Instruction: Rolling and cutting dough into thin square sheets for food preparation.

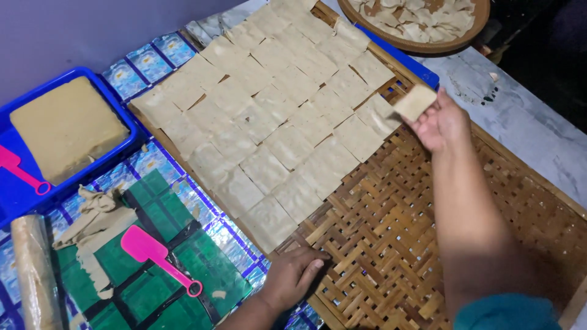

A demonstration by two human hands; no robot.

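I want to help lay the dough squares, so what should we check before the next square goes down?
1. Square held: ok, the right hand pinches a dough square in its fingers.
2. Tray steadied: ok, the left hand rests on the woven tray edge.
3. Free space: ok, bare weave shows beside the laid squares.
4. Rows neat: ok, squares overlap in tidy rows.
5. More dough: ok, a dough block sits in the blue tub.
6. Square dryness: cannot tell.
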